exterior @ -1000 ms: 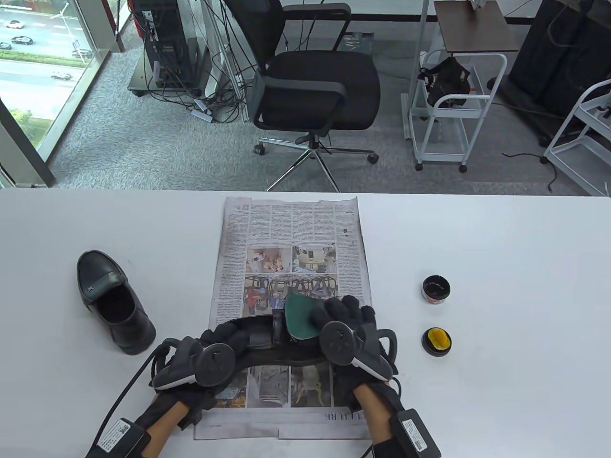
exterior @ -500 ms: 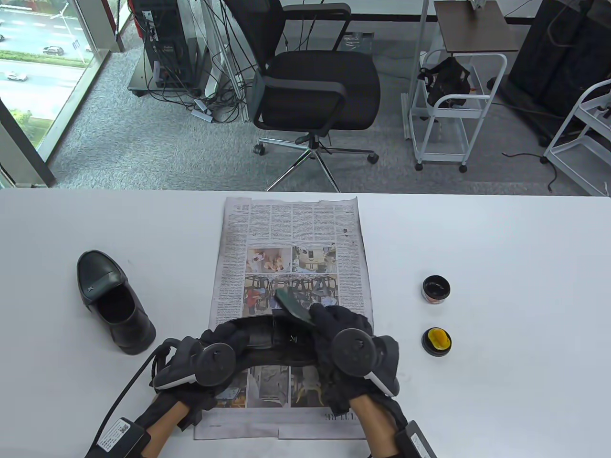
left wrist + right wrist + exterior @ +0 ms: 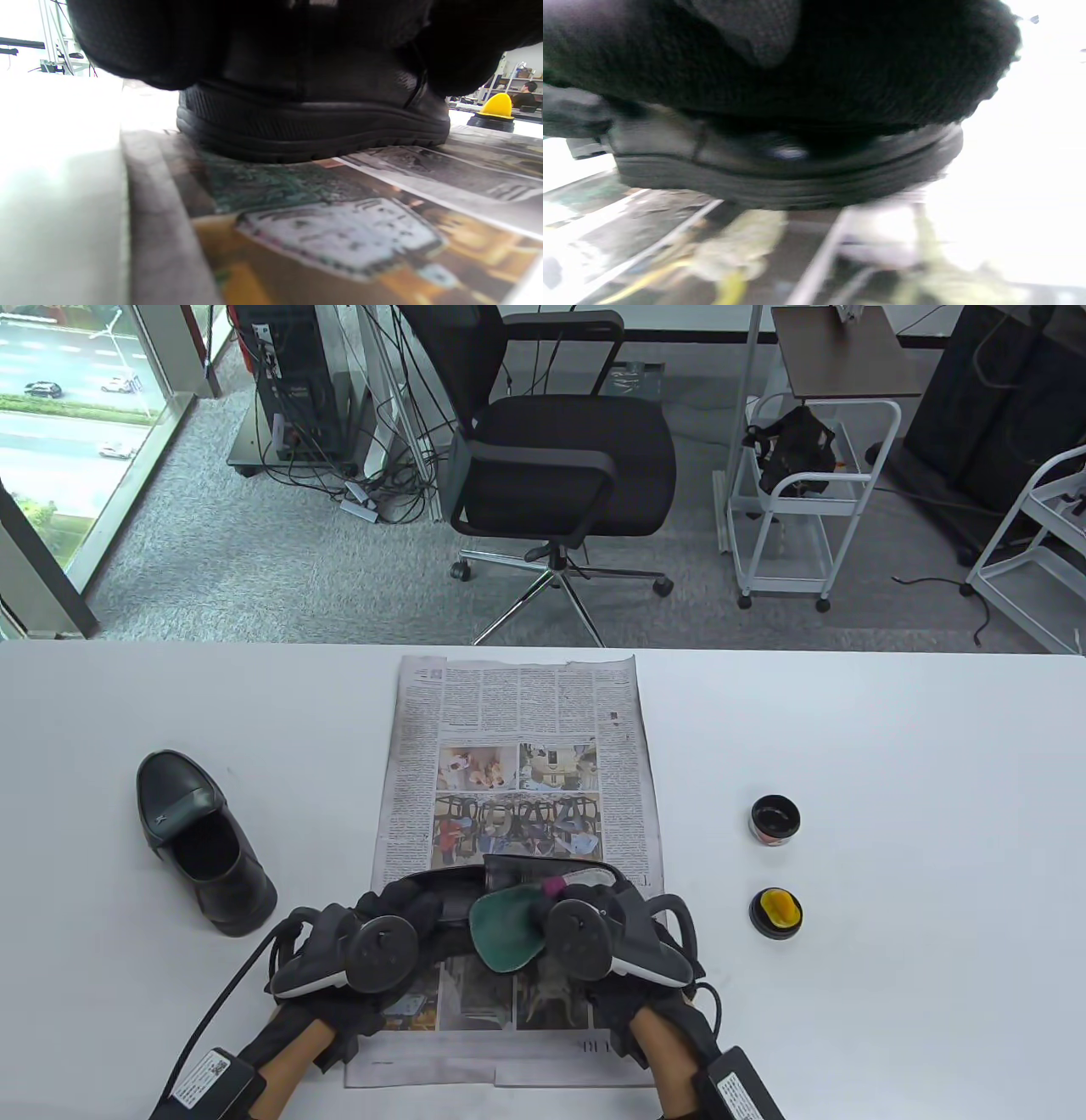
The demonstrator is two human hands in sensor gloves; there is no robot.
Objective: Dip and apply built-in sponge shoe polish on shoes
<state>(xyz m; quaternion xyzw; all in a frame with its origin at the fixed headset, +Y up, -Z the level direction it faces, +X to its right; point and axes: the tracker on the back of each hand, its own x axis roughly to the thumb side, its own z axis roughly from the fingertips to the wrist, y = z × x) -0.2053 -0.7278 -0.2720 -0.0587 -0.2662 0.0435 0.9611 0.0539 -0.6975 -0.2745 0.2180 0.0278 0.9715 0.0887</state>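
Shoe (image 3: 509,874), black leather slip-on with a ribbed rubber sole, lower centre of the table view, standing on the newspaper (image 3: 517,729) spread over the white surface (image 3: 891,746). Judged moderately heavy and fairly stiff at sole and heel, softer across the upper; polished leather likely slick under a glove. Best taken at the heel counter or over the collar, where the shape resists squeezing.

Left hand (image 3: 373,937), lower left of centre: rests on one end of the shoe and steadies it; the left wrist view shows the sole (image 3: 314,144) flat on the paper. Exact finger spread cannot be told.

Right hand (image 3: 594,933), lower centre: held over the shoe's other end beside a green oval pad (image 3: 501,929), which looks like a brush back or applicator. The hand appears to hold it, but the fingers are hidden, so the grip cannot be told. The right wrist view is blurred.

Second shoe (image 3: 199,840), left of the frame, upright on the bare surface, well apart from the paper, opening empty.

Containers, right of the frame:
- Open polish tin (image 3: 775,819), round; dark contents, level not readable.
- Dark round lid (image 3: 776,913) just below it, carrying the yellow built-in sponge, which faces up. Light and small; the lid rim is the likely place to grip.
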